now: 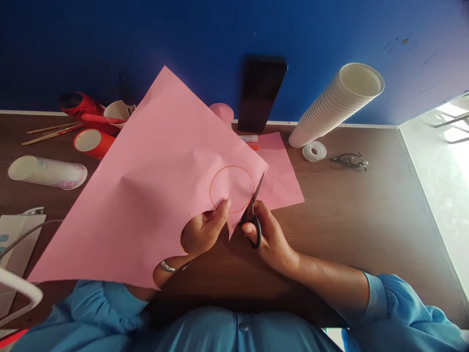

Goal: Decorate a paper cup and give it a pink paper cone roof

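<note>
A large sheet of pink paper (146,161) is held up over the table, with curved cut-outs along its lower edge. My left hand (203,231) pinches it there, thumb on top and the other fingers mostly hidden behind. Beside the thumb an orange circle outline (231,166) is drawn on the sheet. In my right hand (273,239) are black-handled scissors (256,195), thumb and fingers through the loops. Their blades are at the sheet's right edge, touching the circle's right side. Under the sheet's right corner lies another pink sheet (282,176).
A stack of white paper cups (337,105) leans on the blue wall, near a white spool (314,151) and a dark cable bundle (350,160). A black phone (262,95) stands against the wall. At left are a red cup (106,144), a white cup (47,172) and wooden sticks (53,132).
</note>
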`<state>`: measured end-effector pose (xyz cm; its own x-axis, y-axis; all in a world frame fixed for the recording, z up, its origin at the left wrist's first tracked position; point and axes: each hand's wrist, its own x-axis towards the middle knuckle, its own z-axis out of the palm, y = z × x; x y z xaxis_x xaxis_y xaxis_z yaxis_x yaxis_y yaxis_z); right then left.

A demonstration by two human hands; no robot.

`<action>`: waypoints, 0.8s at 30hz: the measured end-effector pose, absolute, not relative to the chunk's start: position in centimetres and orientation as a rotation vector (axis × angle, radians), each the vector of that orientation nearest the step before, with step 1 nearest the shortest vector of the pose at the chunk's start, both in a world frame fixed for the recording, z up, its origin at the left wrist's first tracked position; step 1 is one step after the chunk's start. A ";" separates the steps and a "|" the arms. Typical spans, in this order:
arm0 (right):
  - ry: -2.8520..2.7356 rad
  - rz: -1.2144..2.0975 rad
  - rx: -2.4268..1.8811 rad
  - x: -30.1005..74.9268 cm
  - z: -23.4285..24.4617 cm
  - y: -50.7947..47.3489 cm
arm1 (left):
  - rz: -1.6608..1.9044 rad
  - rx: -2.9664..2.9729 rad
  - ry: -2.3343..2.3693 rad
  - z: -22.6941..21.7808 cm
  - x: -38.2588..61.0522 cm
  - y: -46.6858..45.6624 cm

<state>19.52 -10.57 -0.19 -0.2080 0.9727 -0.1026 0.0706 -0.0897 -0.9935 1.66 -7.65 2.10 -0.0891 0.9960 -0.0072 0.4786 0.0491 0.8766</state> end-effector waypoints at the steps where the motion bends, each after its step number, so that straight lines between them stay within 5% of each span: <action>1: -1.358 1.413 -1.216 19.5 -0.1 -10.5 | 0.967 1.558 1.671 1.9 1.6 -7.7; 24: -1.385 1.398 -1.252 19.8 0.1 -10.5 | 0.929 1.783 1.754 1.5 1.9 -8.5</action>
